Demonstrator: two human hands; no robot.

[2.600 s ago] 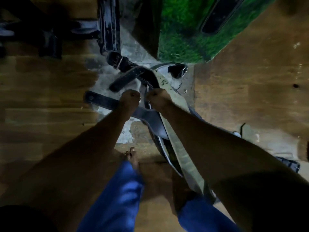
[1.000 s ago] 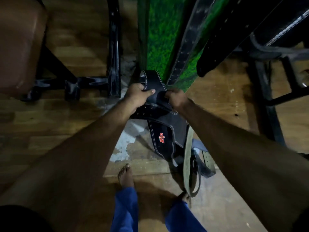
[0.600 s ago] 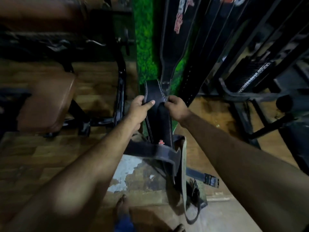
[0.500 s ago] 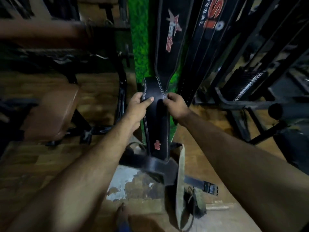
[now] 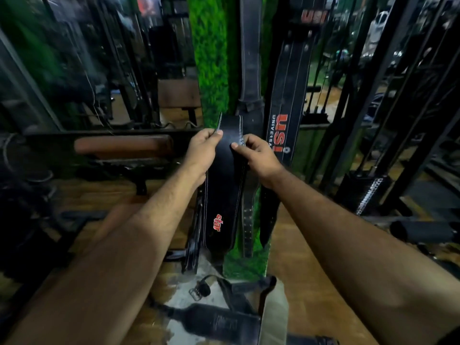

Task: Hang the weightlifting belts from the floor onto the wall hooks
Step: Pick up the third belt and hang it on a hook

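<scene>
Gripping the black belt by its top edges, the left hand and right hand pinch it with thumbs in front. It now hangs higher than a moment ago, clear of the floor, before the green wall. Other belts remain below.

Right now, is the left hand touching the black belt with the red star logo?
Touching. The head view shows the left hand gripping the black belt by its left edge, thumb pressed across the front near the top.
</scene>
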